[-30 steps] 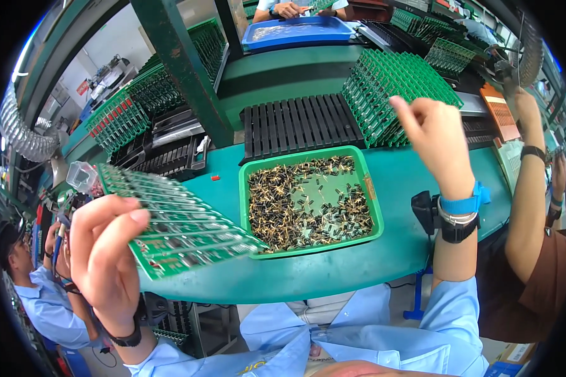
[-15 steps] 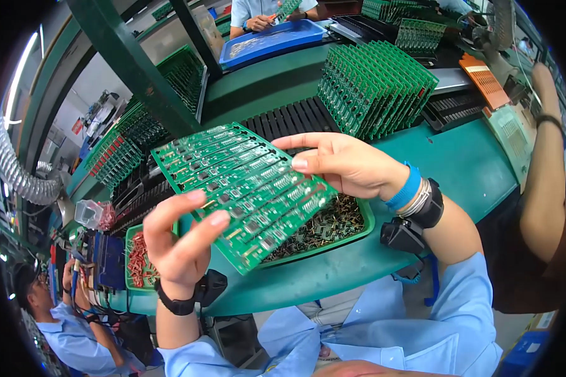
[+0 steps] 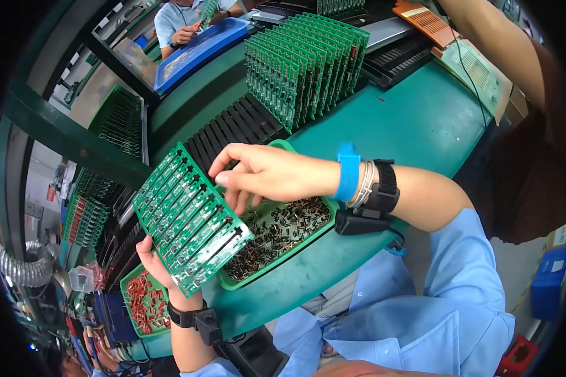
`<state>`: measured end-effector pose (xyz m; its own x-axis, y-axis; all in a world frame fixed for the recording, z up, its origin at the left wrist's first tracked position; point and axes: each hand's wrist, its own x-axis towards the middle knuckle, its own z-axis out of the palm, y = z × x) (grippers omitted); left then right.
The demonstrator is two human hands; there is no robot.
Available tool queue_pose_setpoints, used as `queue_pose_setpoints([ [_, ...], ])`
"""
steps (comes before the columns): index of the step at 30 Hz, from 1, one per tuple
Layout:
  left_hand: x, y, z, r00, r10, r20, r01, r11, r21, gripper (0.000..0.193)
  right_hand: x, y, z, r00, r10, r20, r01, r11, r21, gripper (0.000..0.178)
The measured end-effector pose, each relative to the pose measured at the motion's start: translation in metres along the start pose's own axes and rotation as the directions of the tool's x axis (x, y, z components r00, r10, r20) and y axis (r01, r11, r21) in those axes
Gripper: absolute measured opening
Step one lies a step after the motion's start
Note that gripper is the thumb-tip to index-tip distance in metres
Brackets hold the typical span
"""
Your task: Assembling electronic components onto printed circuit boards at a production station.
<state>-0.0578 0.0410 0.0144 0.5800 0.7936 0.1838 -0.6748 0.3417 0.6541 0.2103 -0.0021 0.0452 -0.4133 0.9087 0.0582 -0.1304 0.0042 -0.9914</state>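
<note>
A green circuit board panel [image 3: 185, 217], divided into several narrow strips, is tilted in front of me. My left hand [image 3: 157, 264] grips its lower left edge, with most of the fingers hidden behind it. Just off the panel's right edge is my right hand [image 3: 261, 173], its fingers loosely bent and apart, with nothing visible in them. Beneath that hand lies a green tray [image 3: 283, 267] of small dark and metallic pin-like components [image 3: 283, 229]. A second green tray [image 3: 161, 328] with small red components [image 3: 146, 301] sits by my left wrist.
Upright green boards [image 3: 302, 69] fill a black slotted rack [image 3: 233, 129] beyond my hands. More boards [image 3: 88, 220] stand at the left, near a green post [image 3: 75, 141]. Across the bench, a person [image 3: 185, 28] works over a blue tray [image 3: 201, 50]. Another person's arm [image 3: 497, 47] reaches in at right.
My right hand has left the panel and moved left and down over the component tray. The panel has turned steeper in my left hand, which now holds it lower. The whole view has shifted.
</note>
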Motion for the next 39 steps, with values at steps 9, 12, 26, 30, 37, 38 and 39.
queue_pose_setpoints([
  [9,-0.014,-0.015,-0.034,0.974,-0.024,-0.223,0.002,0.996,-0.095,0.056,-0.02,0.021,-0.005,0.946,-0.029,0.324,0.322,0.217,-0.921,0.03],
  [12,-0.02,-0.024,-0.036,0.946,0.087,-0.312,-0.087,0.996,0.013,0.056,-0.019,0.01,0.002,0.954,0.058,0.295,0.283,0.16,-0.946,0.029],
  [26,-0.011,-0.036,0.001,0.977,-0.215,0.003,0.196,0.888,-0.417,0.062,-0.003,-0.002,-0.015,0.983,-0.042,0.18,0.179,0.469,-0.865,0.01],
  [30,-0.023,-0.053,-0.047,0.913,0.08,-0.401,-0.004,0.982,0.187,0.061,0.0,-0.004,-0.013,0.974,-0.072,0.213,0.223,0.441,-0.869,0.01],
  [37,-0.012,-0.034,0.001,0.968,-0.223,-0.114,0.186,0.945,-0.269,0.048,0.0,-0.003,-0.026,0.975,-0.113,0.19,0.221,0.54,-0.812,0.012],
  [38,-0.013,-0.034,0.002,0.971,-0.213,-0.113,0.175,0.945,-0.276,0.046,0.0,-0.004,-0.026,0.976,-0.11,0.189,0.219,0.539,-0.813,0.012],
  [39,-0.015,-0.036,-0.003,0.971,-0.213,-0.111,0.175,0.944,-0.279,0.046,-0.001,-0.006,-0.026,0.983,-0.13,0.129,0.18,0.54,-0.822,0.012],
])
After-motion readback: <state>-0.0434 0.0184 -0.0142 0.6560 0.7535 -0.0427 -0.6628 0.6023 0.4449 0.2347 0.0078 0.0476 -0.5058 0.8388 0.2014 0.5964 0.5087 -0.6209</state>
